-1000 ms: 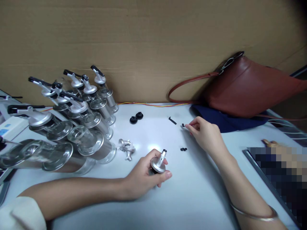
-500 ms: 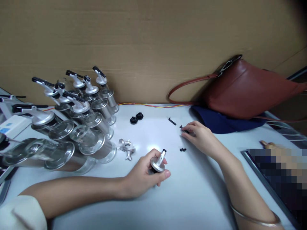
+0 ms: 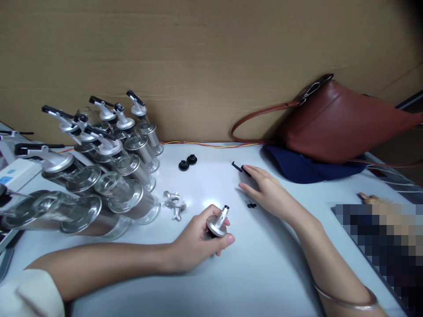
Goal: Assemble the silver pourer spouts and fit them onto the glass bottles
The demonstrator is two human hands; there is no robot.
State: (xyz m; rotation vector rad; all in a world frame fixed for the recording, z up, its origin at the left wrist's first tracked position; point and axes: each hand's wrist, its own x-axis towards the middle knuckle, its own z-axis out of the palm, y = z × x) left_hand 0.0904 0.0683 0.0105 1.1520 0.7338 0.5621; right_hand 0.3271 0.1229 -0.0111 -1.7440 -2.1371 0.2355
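Observation:
My left hand (image 3: 201, 240) is wrapped around a silver bottle pourer (image 3: 218, 224), its spout tilted up with a black tip. My right hand (image 3: 266, 189) is over the table with thumb and fingers apart. Its fingertips touch a small black lever (image 3: 245, 169), mostly hidden under them. Just left of those fingertips lies another thin black lever (image 3: 236, 166). Below the right hand are small black pieces (image 3: 251, 205). Two black stoppers (image 3: 187, 162) sit farther back. Silver spout parts (image 3: 175, 204) lie in a little pile left of the held pourer.
Several glass bottles with steel bands (image 3: 142, 202), many topped with pourers, crowd the left side. A brown leather bag (image 3: 340, 123) rests on dark blue cloth (image 3: 307, 169) at the back right. Behind the table stands a cardboard wall (image 3: 198, 66). Another person's hand (image 3: 370, 199) shows at right.
My right hand has shifted left with the black lever under its fingertips, closer to the other lever, and its thumb has spread away. My left hand keeps the pourer in place.

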